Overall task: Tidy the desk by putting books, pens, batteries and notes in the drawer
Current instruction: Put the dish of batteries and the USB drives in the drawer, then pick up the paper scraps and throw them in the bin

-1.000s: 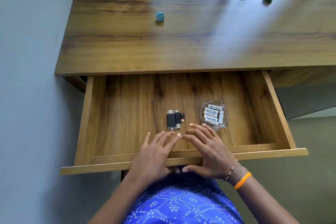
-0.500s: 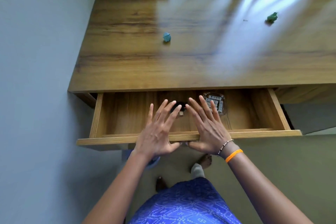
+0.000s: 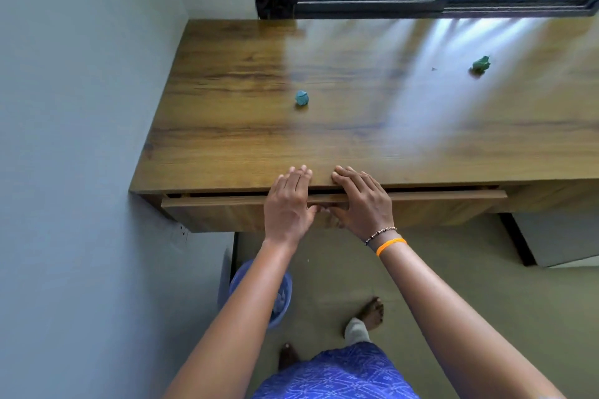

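Against the drawer [image 3: 227, 207] front, we press our left hand [image 3: 287, 201] and right hand [image 3: 363, 201] flat, fingers straight, holding nothing. We see the drawer nearly closed under the desk [image 3: 356, 126]. Beyond it lie a blue paper ball [image 3: 301, 98] and a green one [image 3: 480, 64].

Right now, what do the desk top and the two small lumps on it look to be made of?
Desk top: wood or wood-look laminate, glossy; grain lines and window glare show. Blue lump and green lump: probably crumpled paper, matte, creased; too small to be sure.
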